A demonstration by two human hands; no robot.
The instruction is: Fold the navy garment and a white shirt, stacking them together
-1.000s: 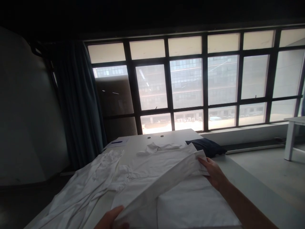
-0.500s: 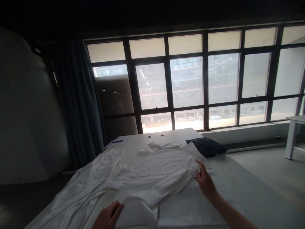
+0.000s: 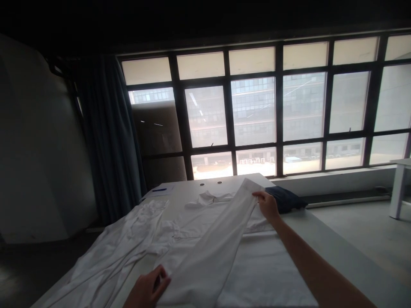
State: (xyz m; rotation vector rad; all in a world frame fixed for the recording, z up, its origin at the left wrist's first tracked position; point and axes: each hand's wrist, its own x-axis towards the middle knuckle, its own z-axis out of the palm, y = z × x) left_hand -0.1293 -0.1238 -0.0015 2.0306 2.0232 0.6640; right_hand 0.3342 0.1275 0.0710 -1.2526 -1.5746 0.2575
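A white long-sleeved shirt (image 3: pixel 205 252) lies spread over a white table (image 3: pixel 192 188), its collar (image 3: pixel 210 198) towards the far end. My right hand (image 3: pixel 267 204) pinches the raised end of a long white sleeve or fold (image 3: pixel 218 248), which runs diagonally across the shirt. At the near edge, my left hand (image 3: pixel 148 287) has curled fingers against the bottom of that strip. Whether it grips the cloth is unclear. More crumpled white fabric (image 3: pixel 118 244) spreads over the table's left side.
A dark navy cloth (image 3: pixel 284 199) lies at the table's far right corner. A sheet of paper with a blue pen (image 3: pixel 159 189) sits at the far left. Behind stand a large window (image 3: pixel 253 111) and dark curtain (image 3: pixel 109 132); a white side table (image 3: pixel 398 184) stands right.
My right hand has moved up and towards the far end, lifting the long strip of cloth off the shirt. My left hand stays near the bottom edge.
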